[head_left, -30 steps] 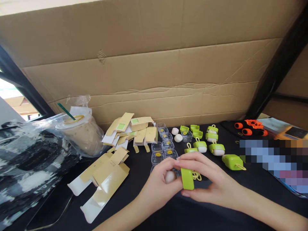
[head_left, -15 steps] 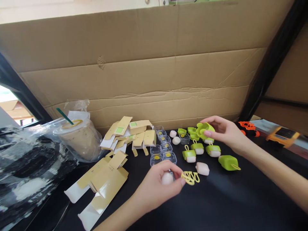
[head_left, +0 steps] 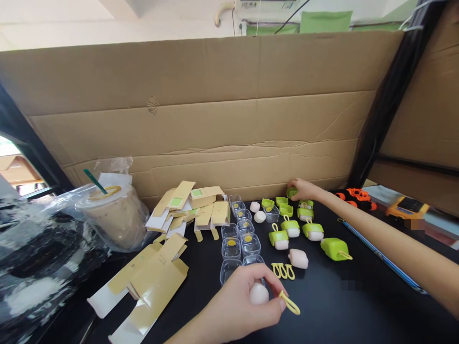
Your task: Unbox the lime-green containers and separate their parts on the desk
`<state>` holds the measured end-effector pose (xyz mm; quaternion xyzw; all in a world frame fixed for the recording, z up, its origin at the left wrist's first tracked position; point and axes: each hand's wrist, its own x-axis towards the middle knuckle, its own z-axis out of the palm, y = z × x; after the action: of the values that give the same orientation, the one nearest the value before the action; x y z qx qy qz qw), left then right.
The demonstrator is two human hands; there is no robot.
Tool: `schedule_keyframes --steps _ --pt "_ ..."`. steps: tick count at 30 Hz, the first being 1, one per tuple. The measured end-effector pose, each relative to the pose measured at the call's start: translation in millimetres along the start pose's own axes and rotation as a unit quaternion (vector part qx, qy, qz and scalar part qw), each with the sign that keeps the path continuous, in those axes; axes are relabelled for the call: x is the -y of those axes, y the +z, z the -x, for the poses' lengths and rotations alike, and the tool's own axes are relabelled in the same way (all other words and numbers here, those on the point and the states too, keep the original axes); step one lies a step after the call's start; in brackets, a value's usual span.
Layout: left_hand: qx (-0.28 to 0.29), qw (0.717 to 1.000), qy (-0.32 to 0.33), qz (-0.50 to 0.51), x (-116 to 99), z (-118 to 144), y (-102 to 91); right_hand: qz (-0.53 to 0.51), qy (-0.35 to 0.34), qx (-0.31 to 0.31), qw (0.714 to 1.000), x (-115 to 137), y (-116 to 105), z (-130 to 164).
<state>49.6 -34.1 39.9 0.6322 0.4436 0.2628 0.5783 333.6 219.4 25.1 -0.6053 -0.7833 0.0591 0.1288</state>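
cardboard wall [head_left: 215, 119]: stands behind everything, along the back edge of the worktop [head_left: 322, 306]
drink cup [head_left: 114, 217]: in a clear bag at left, green straw, well apart from both hands
flat cartons [head_left: 158, 272]: tan, unfolded, heaped left of the parts
clear cups [head_left: 238, 234]: small square ones in rows at centre, several with a yellow bit inside
green cases [head_left: 292, 222]: cluster at right of the clear cups, some with a white ball seated, one lying closed [head_left: 335, 249] nearer the right arm
left hand [head_left: 240, 306]: grip closed round a white ball [head_left: 258, 293], yellow loop [head_left: 289, 303] pinched at the fingertips, held just above the worktop near the front
right hand [head_left: 304, 189]: stretched to the back row, fingertips on a green lid [head_left: 291, 192]; grip loosely curled, can't tell if it has hold yet
spare loops [head_left: 283, 270]: yellow, lying beside a loose ball [head_left: 299, 258]
step: looks like fetching a green piece to go with the ball and loop
next move: likely needs a firm pinch on the lid, then both hands meeting
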Motion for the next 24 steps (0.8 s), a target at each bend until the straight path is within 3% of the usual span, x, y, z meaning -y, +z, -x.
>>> schedule_keyframes --steps 5,9,11,13,14,16,17,20,24 --pt "0.002 1.000 -0.019 -0.010 -4.0 1.5 1.1 0.018 -0.029 0.075 0.997 11.0 -0.4 -1.9" --pt "0.000 1.000 -0.021 -0.002 -3.3 0.4 0.4 0.002 -0.079 0.025 0.997 37.2 -13.6 22.7" --pt "-0.002 1.000 -0.023 0.014 -2.1 -0.3 0.0 -0.020 -0.119 -0.015 0.993 61.5 -21.9 52.8" --pt "-0.004 0.999 -0.028 0.020 -1.3 -0.9 -0.4 -0.053 -0.180 -0.014 0.982 91.0 -28.8 94.8" --pt "-0.006 0.999 -0.030 0.018 -1.0 -1.1 -0.6 -0.077 -0.229 0.002 0.970 106.0 -31.1 118.4" --pt "-0.007 0.999 -0.031 0.009 0.2 -1.4 -0.7 -0.146 -0.374 0.046 0.915 132.5 -32.2 165.0" --pt "-0.001 0.999 -0.032 0.003 1.3 -1.5 -0.5 -0.147 -0.394 0.057 0.905 142.7 -30.6 185.8" --pt "0.035 0.998 -0.054 -0.010 8.0 -1.5 1.8 -0.136 -0.382 0.026 0.914 156.6 -17.0 229.8" --pt "0.089 0.990 -0.107 -0.009 16.0 1.3 7.6 -0.188 -0.296 0.013 0.936 141.4 10.0 247.6"
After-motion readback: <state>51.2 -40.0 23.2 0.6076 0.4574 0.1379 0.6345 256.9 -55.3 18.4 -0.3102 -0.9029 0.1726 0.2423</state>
